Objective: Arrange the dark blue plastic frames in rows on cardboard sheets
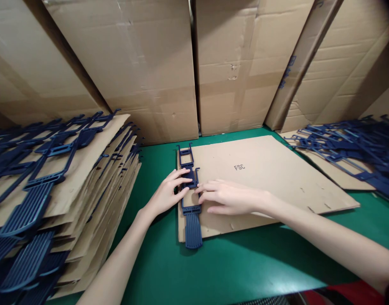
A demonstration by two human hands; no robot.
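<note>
A dark blue plastic piece, with open frames and a ribbed paddle-shaped end, lies along the left edge of a flat cardboard sheet marked FSC. The paddle end points toward me and overhangs the sheet's front edge. My left hand rests its outstretched fingers on the middle of the piece, thumb apart from them. From the other side, my right hand reaches in over the sheet, fingers extended and spread, their tips at the piece's right edge. Neither hand is wrapped around it. Part of the piece's middle is hidden beneath the left fingers.
At left rises a tall stack of cardboard sheets layered with similar blue pieces. More blue pieces lie heaped on cardboard at the right. Large cardboard boxes line the back of the green table.
</note>
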